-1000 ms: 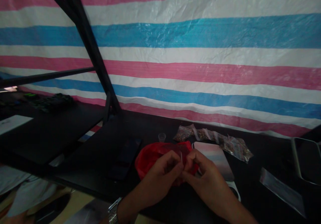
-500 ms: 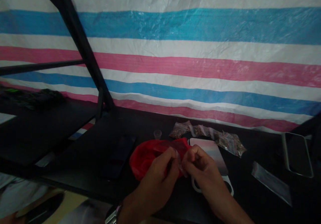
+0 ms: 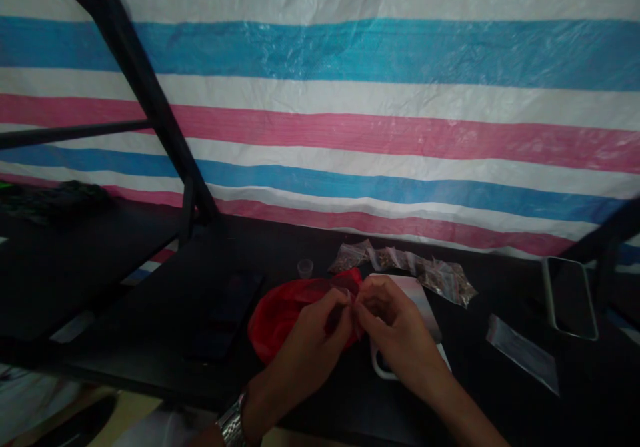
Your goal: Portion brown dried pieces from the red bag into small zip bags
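Observation:
Both hands meet over the front of the table, fingertips close together. My left hand (image 3: 315, 330), with a metal watch (image 3: 233, 423) at its wrist, pinches a small clear plastic bag (image 3: 354, 303). The fingers of my right hand (image 3: 400, 330) are closed on the same bag from the other side; most of it is hidden by the fingers. Behind and left of the hands lies a red mesh-like bag (image 3: 273, 313). Partly under my right hand is a white scale (image 3: 377, 363) with a shiny plate (image 3: 417, 293).
Several small zip bags of brown dried bits (image 3: 447, 279) lie in a row behind the scale. A small clear cup (image 3: 305, 268) stands left of them. To the right are a flat clear bag (image 3: 525, 353) and a phone (image 3: 570, 297). A dark flat device (image 3: 225, 317) lies left.
The view has turned slightly right, so the table things appear further left. My right hand's fingers have come closer to my left fingertips at the small plastic bag.

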The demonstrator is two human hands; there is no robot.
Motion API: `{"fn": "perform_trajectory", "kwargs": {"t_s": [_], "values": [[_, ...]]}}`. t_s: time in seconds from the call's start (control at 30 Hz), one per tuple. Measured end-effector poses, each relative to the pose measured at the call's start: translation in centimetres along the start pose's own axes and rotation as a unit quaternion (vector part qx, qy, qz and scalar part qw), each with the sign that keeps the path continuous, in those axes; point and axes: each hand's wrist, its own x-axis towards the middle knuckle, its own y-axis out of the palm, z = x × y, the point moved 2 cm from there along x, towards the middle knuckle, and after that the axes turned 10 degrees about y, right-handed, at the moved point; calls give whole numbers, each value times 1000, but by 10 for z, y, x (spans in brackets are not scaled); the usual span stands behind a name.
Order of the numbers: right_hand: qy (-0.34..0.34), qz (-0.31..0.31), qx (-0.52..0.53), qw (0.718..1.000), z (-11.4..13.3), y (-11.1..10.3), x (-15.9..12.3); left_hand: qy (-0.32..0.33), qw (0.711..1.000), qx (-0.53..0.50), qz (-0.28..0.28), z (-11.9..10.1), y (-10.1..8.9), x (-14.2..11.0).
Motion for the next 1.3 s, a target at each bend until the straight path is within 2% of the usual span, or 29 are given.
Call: {"fn": "perform_trajectory", "kwargs": {"t_s": [0.23,0.4,0.5,0.67,0.77,0.87,0.97,1.03,1.1,1.2,1.3], "values": [[-74,-84,-124,986,-8,6,-5,-5,994,94,-59,6,-2,-1],[-141,-118,-163,969,4,1,-6,82,985,130,-78,1,-19,4],[-138,-103,-170,970,6,-1,-6,91,988,71,-102,-1,-33,8],[-55,-102,-174,978,-8,-1,2,44,986,-70,-144,-3,-42,12],[-4,-80,-116,990,-14,-1,8,29,986,-116,-113,-1,-43,11],[2,-71,-73,995,-13,-1,11,10,995,-96,-19,8,-47,7],[-19,-110,-126,986,-12,-3,12,18,997,74,29,21,-57,2],[-37,-137,-170,975,-12,-5,11,30,981,188,44,28,-64,-1],[-61,-137,-195,969,-13,-4,10,38,968,240,66,32,-69,-4],[-94,-115,-219,964,-13,1,8,44,967,238,80,27,-72,-9],[-111,-95,-219,965,-12,6,6,57,976,191,88,18,-69,-13]]}}
